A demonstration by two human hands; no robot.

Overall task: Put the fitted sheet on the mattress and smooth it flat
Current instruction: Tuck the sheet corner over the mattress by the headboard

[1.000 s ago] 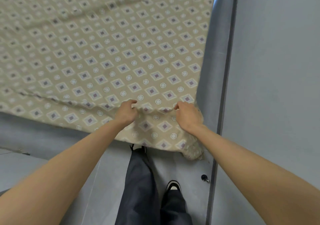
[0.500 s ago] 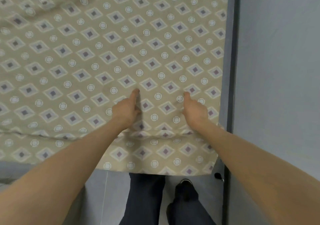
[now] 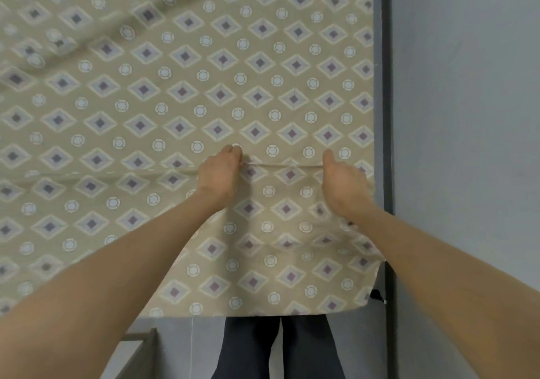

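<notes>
A beige fitted sheet [image 3: 181,92] printed with purple diamonds and white circles covers the mattress and fills most of the head view. Its near edge hangs down over the mattress side to just above my legs. My left hand [image 3: 217,174] pinches the cloth along a taut crease near the mattress's near edge. My right hand [image 3: 343,183] grips the same crease close to the sheet's right corner, thumb pointing up. A slack fold lies across the sheet at the upper left. The mattress itself is hidden under the sheet.
A grey wall [image 3: 467,115] rises right beside the bed, with a dark frame strip [image 3: 385,86] along it. My dark trouser legs [image 3: 277,346] stand on the grey floor [image 3: 175,346] below the sheet's hem. A dark rail corner [image 3: 143,343] shows at lower left.
Both hands have carried the sheet's near edge forward and down, so the cloth now hangs further over the mattress side and a tight crease runs between them. My view has moved closer over the bed.
</notes>
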